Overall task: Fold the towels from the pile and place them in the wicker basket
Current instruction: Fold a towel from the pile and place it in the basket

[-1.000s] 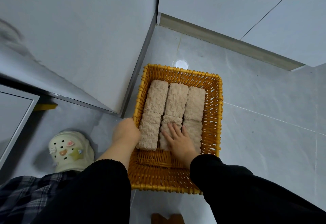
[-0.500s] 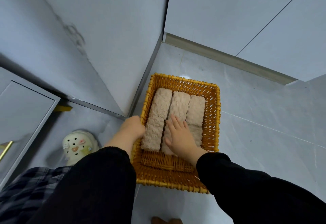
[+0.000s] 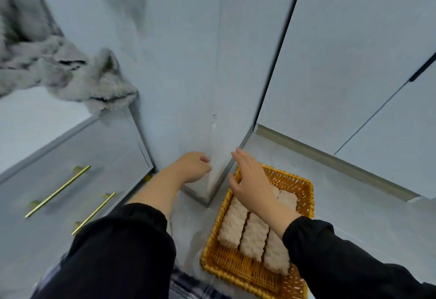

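My left hand (image 3: 192, 166) is raised in front of the pale grey cabinet corner (image 3: 213, 133), fingers curled loosely inward, gripping nothing. My right hand (image 3: 250, 180) hangs above the far-left corner of the rectangular orange wicker basket (image 3: 236, 268), fingers spread and flat, empty, not touching the towels. Black sleeves on both arms. The basket sits on the grey tiled floor (image 3: 354, 216) just beside the cabinet corner. Inside it lie folded beige fluffy towels (image 3: 253, 235) in three rows side by side, pushed toward the far end; the near strip of the basket bottom is bare. A heap of grey fluffy towels (image 3: 59, 67) lies on the light worktop (image 3: 30, 122) at upper left, blurred, one end hanging at the edge. Below it, a grey drawer front with two thin brass bar handles (image 3: 57, 191).
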Motion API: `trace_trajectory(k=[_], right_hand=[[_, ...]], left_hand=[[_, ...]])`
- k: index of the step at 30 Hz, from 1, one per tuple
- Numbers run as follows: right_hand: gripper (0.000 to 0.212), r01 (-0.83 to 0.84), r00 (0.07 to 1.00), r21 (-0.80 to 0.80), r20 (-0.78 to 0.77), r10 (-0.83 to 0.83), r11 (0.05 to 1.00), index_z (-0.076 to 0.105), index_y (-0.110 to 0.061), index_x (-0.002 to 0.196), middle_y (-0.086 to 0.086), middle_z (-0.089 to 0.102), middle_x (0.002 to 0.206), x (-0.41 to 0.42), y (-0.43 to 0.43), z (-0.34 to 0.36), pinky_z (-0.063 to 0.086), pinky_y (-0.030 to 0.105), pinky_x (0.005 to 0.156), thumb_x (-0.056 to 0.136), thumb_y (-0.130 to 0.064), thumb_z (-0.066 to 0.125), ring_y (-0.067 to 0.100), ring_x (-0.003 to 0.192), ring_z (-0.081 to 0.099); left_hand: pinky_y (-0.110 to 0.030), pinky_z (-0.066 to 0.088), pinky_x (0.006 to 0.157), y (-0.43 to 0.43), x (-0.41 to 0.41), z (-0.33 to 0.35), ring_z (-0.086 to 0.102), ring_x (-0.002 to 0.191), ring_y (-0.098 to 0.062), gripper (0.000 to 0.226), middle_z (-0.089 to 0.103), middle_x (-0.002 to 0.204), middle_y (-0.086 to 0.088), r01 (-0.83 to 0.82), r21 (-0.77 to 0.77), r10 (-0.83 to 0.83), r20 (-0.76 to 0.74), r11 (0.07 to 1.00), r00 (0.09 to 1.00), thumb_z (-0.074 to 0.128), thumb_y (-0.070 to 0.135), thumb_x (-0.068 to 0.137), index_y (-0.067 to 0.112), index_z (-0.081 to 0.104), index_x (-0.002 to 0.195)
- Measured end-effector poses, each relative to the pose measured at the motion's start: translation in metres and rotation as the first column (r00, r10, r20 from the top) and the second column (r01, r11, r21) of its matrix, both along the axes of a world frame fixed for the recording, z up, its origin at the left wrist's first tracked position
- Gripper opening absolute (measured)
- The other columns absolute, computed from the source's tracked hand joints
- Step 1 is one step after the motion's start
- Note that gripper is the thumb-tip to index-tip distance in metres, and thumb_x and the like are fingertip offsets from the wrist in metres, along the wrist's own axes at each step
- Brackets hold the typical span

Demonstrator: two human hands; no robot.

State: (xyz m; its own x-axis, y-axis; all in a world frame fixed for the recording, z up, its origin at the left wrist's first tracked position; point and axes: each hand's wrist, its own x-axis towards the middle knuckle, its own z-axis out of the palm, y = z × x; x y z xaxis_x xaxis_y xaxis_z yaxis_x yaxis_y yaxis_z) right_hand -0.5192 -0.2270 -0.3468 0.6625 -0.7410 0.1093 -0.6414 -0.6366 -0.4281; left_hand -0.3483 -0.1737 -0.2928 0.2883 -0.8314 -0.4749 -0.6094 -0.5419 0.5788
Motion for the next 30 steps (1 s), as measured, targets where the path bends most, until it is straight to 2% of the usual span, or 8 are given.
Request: trace_trajectory(k=[3,6,10,14,18,21,24,30], right_hand=[[0.055,-0.074,0.995,-0.020,0.071,0.076,0.997,0.034,-0.015,0.145,0.000,0.031,0.153,0.025,0.021,0.034,0.012,0.018,0.111,0.094,-0.028,0.051,0.014,0.140,0.028],[0.056,-0.154,0.977,-0.015,0.145,0.154,0.988,0.034,-0.014,0.145,0.003,0.034,0.151,0.055,0.042,0.059,0.022,0.025,0.114,0.094,-0.027,0.052,0.016,0.139,0.031],[0.057,-0.208,0.955,-0.022,0.211,0.208,0.978,0.029,-0.018,0.147,0.000,0.031,0.152,0.103,0.062,0.087,0.020,0.020,0.109,0.095,-0.029,0.050,0.014,0.139,0.028],[0.056,-0.268,0.918,-0.029,0.296,0.264,0.963,0.029,-0.018,0.147,-0.001,0.034,0.151,0.153,0.086,0.117,0.023,0.020,0.107,0.095,-0.028,0.049,0.013,0.138,0.030],[0.055,-0.296,0.886,-0.006,0.373,0.277,0.955,0.031,-0.021,0.145,-0.004,0.038,0.147,0.200,0.106,0.133,0.030,0.024,0.104,0.094,-0.029,0.049,0.013,0.136,0.032],[0.054,-0.291,0.860,0.033,0.447,0.246,0.956,0.034,-0.022,0.144,-0.006,0.041,0.144,0.229,0.117,0.136,0.034,0.025,0.102,0.093,-0.031,0.050,0.013,0.133,0.036],[0.054,-0.284,0.847,0.102,0.493,0.199,0.953,0.034,-0.021,0.144,-0.004,0.039,0.146,0.259,0.127,0.136,0.028,0.020,0.101,0.094,-0.030,0.051,0.011,0.134,0.034],[0.051,-0.311,0.822,0.192,0.545,0.163,0.931,0.035,-0.022,0.143,-0.004,0.040,0.144,0.306,0.132,0.121,0.024,0.015,0.098,0.095,-0.027,0.051,0.008,0.132,0.034]], left_hand=[[-0.025,0.035,0.100,0.029,0.024,0.036,0.048,0.126,-0.021,0.040,0.052,0.137,-0.007,-0.060,-0.083,0.065,0.059,0.995,0.996,0.054,0.024,0.094,0.012,0.053,0.132],[-0.027,0.036,0.100,0.060,0.048,0.064,0.048,0.125,-0.021,0.041,0.051,0.138,-0.007,-0.136,-0.152,0.150,0.083,0.979,0.985,0.053,0.024,0.095,0.014,0.050,0.135],[-0.031,0.036,0.103,0.102,0.075,0.090,0.046,0.127,-0.021,0.044,0.047,0.141,-0.007,-0.256,-0.279,0.288,0.081,0.926,0.954,0.052,0.024,0.096,0.016,0.045,0.139],[-0.026,0.036,0.098,0.139,0.106,0.112,0.046,0.128,-0.019,0.045,0.047,0.142,-0.004,-0.368,-0.449,0.453,0.096,0.814,0.886,0.052,0.022,0.095,0.019,0.044,0.139],[-0.022,0.035,0.092,0.166,0.135,0.123,0.046,0.127,-0.015,0.043,0.048,0.141,-0.001,-0.477,-0.599,0.593,-0.006,0.643,0.805,0.051,0.019,0.095,0.019,0.046,0.138],[-0.020,0.033,0.094,0.176,0.150,0.123,0.044,0.128,-0.014,0.044,0.045,0.143,0.002,-0.542,-0.663,0.660,-0.096,0.516,0.745,0.050,0.017,0.096,0.019,0.044,0.139],[-0.025,0.032,0.101,0.186,0.168,0.113,0.040,0.132,-0.014,0.046,0.041,0.146,0.003,-0.591,-0.694,0.720,-0.150,0.412,0.678,0.049,0.017,0.096,0.020,0.041,0.142],[-0.027,0.021,0.110,0.195,0.215,0.092,0.027,0.139,-0.018,0.053,0.030,0.153,-0.001,-0.577,-0.715,0.802,-0.038,0.395,0.596,0.049,0.017,0.096,0.016,0.030,0.146]])
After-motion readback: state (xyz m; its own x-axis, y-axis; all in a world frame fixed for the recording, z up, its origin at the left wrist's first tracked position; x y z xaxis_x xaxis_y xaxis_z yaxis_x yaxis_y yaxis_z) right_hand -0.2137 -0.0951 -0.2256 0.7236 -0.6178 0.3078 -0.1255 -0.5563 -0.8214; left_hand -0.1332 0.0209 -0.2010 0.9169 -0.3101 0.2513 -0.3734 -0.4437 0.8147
